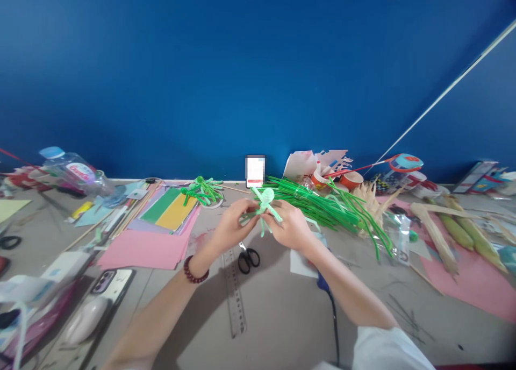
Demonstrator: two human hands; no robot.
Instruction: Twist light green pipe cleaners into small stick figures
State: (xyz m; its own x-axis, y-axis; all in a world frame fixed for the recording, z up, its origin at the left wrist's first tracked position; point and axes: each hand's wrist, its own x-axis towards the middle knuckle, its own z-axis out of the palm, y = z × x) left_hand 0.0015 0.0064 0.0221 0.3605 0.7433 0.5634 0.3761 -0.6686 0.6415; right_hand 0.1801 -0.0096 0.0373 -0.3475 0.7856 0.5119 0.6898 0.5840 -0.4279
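Both my hands are raised above the middle of the table, pinching a small light-green pipe-cleaner shape (265,204) between them. My left hand (231,226), with a dark red bead bracelet on its wrist, grips the shape's left side. My right hand (291,226) grips its right side, and thin green ends stick out above and below the fingers. A bundle of long green pipe cleaners (330,208) lies just behind my right hand. Black-handled scissors (248,258) and a clear ruler (235,294) lie under my hands.
Pink paper (149,249) and green and yellow sheets (171,208) lie at the left, with a finished green pipe-cleaner shape (203,190) behind them. A water bottle (76,173), a phone (110,281) and a mouse (83,319) are at far left. Corn husks (455,230) lie at the right, and a blue wall stands behind.
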